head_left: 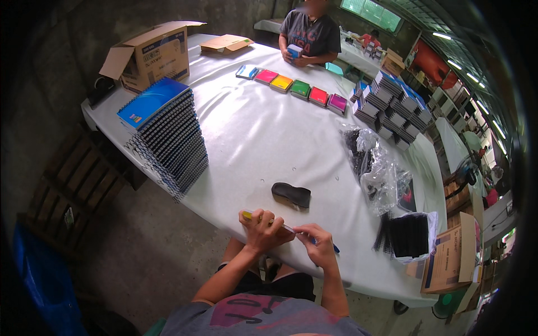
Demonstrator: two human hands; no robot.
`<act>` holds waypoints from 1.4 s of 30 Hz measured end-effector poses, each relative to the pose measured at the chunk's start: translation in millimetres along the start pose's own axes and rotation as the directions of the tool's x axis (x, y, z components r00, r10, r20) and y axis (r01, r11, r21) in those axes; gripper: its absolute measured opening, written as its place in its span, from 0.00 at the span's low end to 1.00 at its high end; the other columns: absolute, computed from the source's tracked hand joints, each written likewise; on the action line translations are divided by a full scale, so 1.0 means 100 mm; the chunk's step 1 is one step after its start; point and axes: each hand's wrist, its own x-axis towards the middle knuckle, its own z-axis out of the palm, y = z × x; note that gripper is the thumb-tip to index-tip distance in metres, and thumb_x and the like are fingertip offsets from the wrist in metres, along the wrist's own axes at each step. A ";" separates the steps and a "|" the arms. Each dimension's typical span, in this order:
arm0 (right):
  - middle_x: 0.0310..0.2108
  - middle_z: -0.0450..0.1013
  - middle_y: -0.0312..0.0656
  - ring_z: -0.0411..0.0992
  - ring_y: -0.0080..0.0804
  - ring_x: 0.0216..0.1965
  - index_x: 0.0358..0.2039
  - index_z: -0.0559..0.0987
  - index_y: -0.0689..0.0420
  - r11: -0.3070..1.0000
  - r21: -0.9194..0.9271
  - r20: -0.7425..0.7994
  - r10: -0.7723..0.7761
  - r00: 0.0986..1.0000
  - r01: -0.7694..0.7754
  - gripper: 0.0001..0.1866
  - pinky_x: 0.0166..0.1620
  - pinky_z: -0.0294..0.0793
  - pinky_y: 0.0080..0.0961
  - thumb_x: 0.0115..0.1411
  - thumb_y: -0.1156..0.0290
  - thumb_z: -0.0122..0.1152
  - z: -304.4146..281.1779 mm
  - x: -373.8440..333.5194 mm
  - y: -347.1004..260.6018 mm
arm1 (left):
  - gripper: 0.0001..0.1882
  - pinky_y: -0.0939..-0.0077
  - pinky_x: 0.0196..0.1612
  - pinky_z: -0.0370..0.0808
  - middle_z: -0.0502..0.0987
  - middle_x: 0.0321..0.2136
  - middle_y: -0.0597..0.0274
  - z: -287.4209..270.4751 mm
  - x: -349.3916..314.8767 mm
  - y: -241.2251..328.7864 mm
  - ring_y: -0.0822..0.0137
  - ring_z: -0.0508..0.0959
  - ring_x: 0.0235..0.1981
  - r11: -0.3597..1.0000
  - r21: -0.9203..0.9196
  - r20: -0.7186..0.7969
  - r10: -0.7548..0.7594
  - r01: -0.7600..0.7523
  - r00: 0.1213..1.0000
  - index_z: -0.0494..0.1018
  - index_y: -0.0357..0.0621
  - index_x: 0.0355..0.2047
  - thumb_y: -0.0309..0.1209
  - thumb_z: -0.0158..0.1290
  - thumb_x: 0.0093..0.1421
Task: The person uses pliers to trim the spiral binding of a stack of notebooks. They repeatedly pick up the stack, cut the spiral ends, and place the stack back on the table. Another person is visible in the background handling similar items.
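The person wears a grey T-shirt point(302, 319) with short sleeves point(197, 309), its cloth softly creased. Across the front spreads a large maroon-pink print point(246, 311), crossed by thick, dark, curving strokes; a fainter reddish patch tints the cloth to the right. Below the shirt are black shorts point(300, 285), which leave the knees uncovered. Both forearms point(333, 285) are bare.

soft glare on white tablecloth point(241, 137), black curved fisheye edges

Both hands point(263, 231) point(318, 246) close together, curled
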 end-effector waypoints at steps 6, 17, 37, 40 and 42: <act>0.30 0.73 0.38 0.69 0.22 0.27 0.37 0.80 0.59 0.995 0.094 -0.038 0.016 0.999 -0.012 0.09 0.31 0.68 0.19 0.54 0.80 0.59 0.03 0.01 0.18 | 0.28 0.57 0.40 0.51 0.64 0.29 0.70 0.03 0.00 0.03 0.64 0.64 0.38 0.999 0.042 -0.032 -0.009 0.010 0.999 0.69 0.58 0.27 0.56 0.65 0.28; 0.26 0.71 0.41 0.71 0.36 0.23 0.32 0.77 0.57 0.909 -0.402 -0.119 -0.171 0.978 0.110 0.08 0.27 0.70 0.28 0.51 0.73 0.65 0.18 -0.06 0.19 | 0.24 0.59 0.41 0.51 0.64 0.32 0.73 0.02 -0.14 -0.03 0.69 0.64 0.39 0.998 0.062 0.015 0.020 -0.021 1.000 0.70 0.64 0.33 0.58 0.60 0.39; 0.29 0.71 0.44 0.71 0.36 0.25 0.33 0.80 0.58 0.959 -0.273 -0.142 -0.119 0.983 0.077 0.08 0.28 0.69 0.26 0.51 0.74 0.65 -0.02 -0.11 0.09 | 0.26 0.55 0.41 0.54 0.63 0.31 0.65 0.01 0.02 0.07 0.61 0.64 0.39 0.986 -0.157 0.095 0.064 -0.049 0.993 0.69 0.55 0.27 0.54 0.65 0.33; 0.28 0.71 0.45 0.71 0.37 0.25 0.33 0.80 0.58 0.829 -0.545 -0.095 -0.210 0.973 0.126 0.07 0.27 0.69 0.27 0.52 0.72 0.64 -0.01 -0.12 0.13 | 0.26 0.56 0.41 0.54 0.64 0.31 0.67 0.06 0.01 0.08 0.63 0.64 0.40 0.985 -0.171 0.105 0.042 -0.024 0.994 0.70 0.56 0.31 0.55 0.63 0.36; 0.28 0.70 0.45 0.71 0.37 0.26 0.33 0.80 0.58 0.913 -0.397 -0.074 -0.137 0.988 0.097 0.07 0.27 0.69 0.27 0.52 0.73 0.64 -0.06 -0.13 0.07 | 0.25 0.55 0.42 0.54 0.64 0.32 0.68 0.05 0.03 0.09 0.66 0.65 0.42 0.985 -0.170 0.142 0.013 0.012 0.990 0.70 0.57 0.33 0.55 0.62 0.40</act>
